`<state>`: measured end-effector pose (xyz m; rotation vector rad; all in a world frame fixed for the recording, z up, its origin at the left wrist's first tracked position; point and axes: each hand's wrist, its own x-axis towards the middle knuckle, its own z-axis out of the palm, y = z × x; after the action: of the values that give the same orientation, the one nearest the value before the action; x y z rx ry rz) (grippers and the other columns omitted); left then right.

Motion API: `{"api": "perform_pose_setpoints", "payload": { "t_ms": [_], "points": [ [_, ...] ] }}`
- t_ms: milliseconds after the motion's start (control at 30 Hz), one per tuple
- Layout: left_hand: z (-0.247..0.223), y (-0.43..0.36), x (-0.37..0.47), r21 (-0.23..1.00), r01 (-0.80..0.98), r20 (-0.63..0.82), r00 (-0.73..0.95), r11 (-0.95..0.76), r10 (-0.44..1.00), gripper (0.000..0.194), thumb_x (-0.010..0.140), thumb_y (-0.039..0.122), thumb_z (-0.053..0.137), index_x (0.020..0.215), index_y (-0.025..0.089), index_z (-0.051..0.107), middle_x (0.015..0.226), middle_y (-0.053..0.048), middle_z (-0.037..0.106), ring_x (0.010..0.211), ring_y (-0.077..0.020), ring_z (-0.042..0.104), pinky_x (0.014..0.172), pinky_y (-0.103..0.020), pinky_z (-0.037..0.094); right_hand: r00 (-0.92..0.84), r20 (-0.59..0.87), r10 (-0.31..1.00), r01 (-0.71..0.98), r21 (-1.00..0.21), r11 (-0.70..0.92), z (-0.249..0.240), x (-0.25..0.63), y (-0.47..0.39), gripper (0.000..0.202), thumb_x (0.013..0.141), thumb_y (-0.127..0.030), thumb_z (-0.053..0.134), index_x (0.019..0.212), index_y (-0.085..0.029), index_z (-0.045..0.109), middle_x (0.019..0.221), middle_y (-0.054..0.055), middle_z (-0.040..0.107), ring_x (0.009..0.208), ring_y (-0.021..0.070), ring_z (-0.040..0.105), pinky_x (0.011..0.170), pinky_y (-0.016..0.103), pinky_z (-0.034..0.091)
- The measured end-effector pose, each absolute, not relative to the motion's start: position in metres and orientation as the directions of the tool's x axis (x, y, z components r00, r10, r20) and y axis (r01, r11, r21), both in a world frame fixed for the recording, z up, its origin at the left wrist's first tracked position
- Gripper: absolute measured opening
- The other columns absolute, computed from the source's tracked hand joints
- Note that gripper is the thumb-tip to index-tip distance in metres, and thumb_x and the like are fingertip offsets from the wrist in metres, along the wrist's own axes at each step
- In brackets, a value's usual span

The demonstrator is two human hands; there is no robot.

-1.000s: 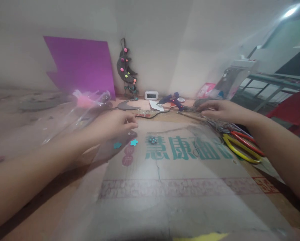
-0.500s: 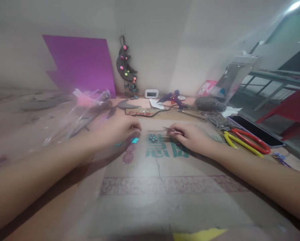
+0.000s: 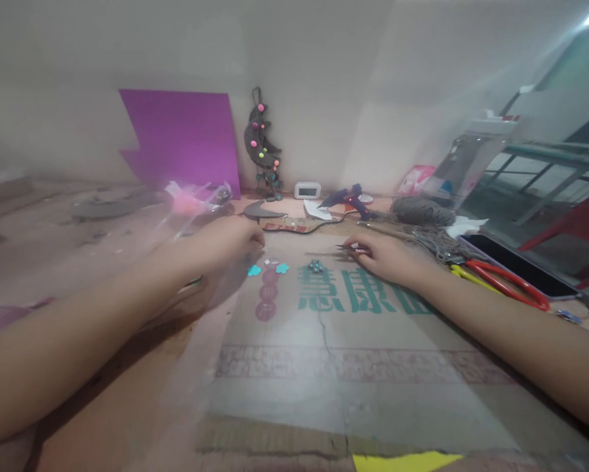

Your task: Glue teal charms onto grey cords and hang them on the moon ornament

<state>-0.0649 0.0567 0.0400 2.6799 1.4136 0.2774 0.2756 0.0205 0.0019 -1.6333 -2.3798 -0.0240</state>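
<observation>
My left hand (image 3: 243,235) hovers over the left side of the board with its fingers curled together; anything between them is hidden. Just in front of it lie two small turquoise flower cut-outs (image 3: 282,268) and some tiny white bits (image 3: 269,262). Held between the thumb and fingers of my right hand (image 3: 380,254) are what look like thin tweezers (image 3: 344,248), their dark points turned left. A small dark flower with turquoise dots (image 3: 315,265) sits on the printed cardboard (image 3: 284,393), left of and nearer to me than the tweezers' tips.
A glue gun (image 3: 348,198), a small white digital clock (image 3: 307,191) and a grey crescent (image 3: 262,210) stand along the back. Purple card (image 3: 186,141) and a decorated moon hanging (image 3: 261,141) lean at the wall. Grey yarn (image 3: 422,212), red-handled scissors (image 3: 511,285) and a phone (image 3: 521,265) lie right.
The camera view has shifted, so the scene sits further right. My left hand has drawn back from the turquoise flowers, which now both show fully. My right hand still holds the tweezers.
</observation>
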Motion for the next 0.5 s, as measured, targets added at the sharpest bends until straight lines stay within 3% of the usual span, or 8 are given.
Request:
{"api": "perform_pose_setpoints", "payload": {
  "t_ms": [200,267,367,400,467,500],
  "points": [
    [0.040,0.058,-0.057,0.245,0.794,0.110,0.547,-0.556,0.830,0.021,0.080,0.033,0.056,0.089,0.025,0.073,0.093,-0.002,0.075,0.080,-0.0201,0.066,0.067,-0.027,0.043,-0.372,0.233,0.898,0.906,-0.120,0.407,-0.001,0.282,0.024,0.031,0.087,-0.023,0.049,0.114,-0.023,0.065,0.106,0.005,0.074,0.093,0.0219,0.069,0.080,0.031,0.050],
    [0.048,0.042,-0.048,0.377,0.740,0.067,0.578,-0.557,0.813,0.021,0.080,0.034,0.058,0.092,0.024,0.073,0.091,-0.001,0.075,0.080,-0.0194,0.067,0.067,-0.026,0.046,-0.384,0.242,0.891,0.902,-0.110,0.418,-0.002,0.283,0.023,0.031,0.087,-0.022,0.049,0.114,-0.023,0.065,0.107,0.005,0.073,0.093,0.0221,0.069,0.080,0.031,0.051],
    [0.065,-0.003,-0.032,0.741,0.469,-0.049,0.751,-0.480,0.658,0.030,0.092,0.037,0.048,0.110,0.026,0.069,0.081,0.000,0.074,0.068,-0.0151,0.067,0.062,-0.025,0.050,-0.385,0.241,0.891,0.900,-0.113,0.420,-0.002,0.282,0.022,0.032,0.089,-0.023,0.048,0.116,-0.023,0.065,0.109,0.006,0.073,0.095,0.0236,0.069,0.082,0.034,0.051],
    [0.070,-0.020,-0.028,0.799,0.397,-0.062,0.801,-0.451,0.595,0.032,0.096,0.037,0.043,0.115,0.027,0.067,0.076,0.001,0.073,0.065,-0.0140,0.067,0.060,-0.024,0.050,-0.379,0.237,0.895,0.903,-0.118,0.413,-0.002,0.281,0.021,0.032,0.089,-0.023,0.049,0.116,-0.023,0.064,0.110,0.006,0.073,0.095,0.0241,0.068,0.083,0.034,0.051],
    [0.077,-0.047,-0.023,0.802,0.326,-0.050,0.872,-0.500,0.487,0.031,0.098,0.036,0.043,0.117,0.029,0.066,0.075,0.002,0.073,0.065,-0.0123,0.067,0.060,-0.022,0.051,-0.361,0.230,0.904,0.910,-0.123,0.395,0.001,0.279,0.019,0.032,0.089,-0.023,0.049,0.117,-0.024,0.064,0.110,0.006,0.073,0.097,0.0247,0.068,0.084,0.035,0.051],
    [0.078,-0.054,-0.021,0.772,0.295,-0.030,0.902,-0.563,0.432,0.029,0.097,0.033,0.047,0.120,0.031,0.065,0.085,0.001,0.075,0.072,-0.0123,0.069,0.065,-0.021,0.053,-0.354,0.227,0.907,0.913,-0.125,0.388,0.002,0.277,0.018,0.032,0.088,-0.023,0.050,0.117,-0.024,0.064,0.110,0.006,0.073,0.097,0.0248,0.068,0.083,0.035,0.051]
  ]
}}
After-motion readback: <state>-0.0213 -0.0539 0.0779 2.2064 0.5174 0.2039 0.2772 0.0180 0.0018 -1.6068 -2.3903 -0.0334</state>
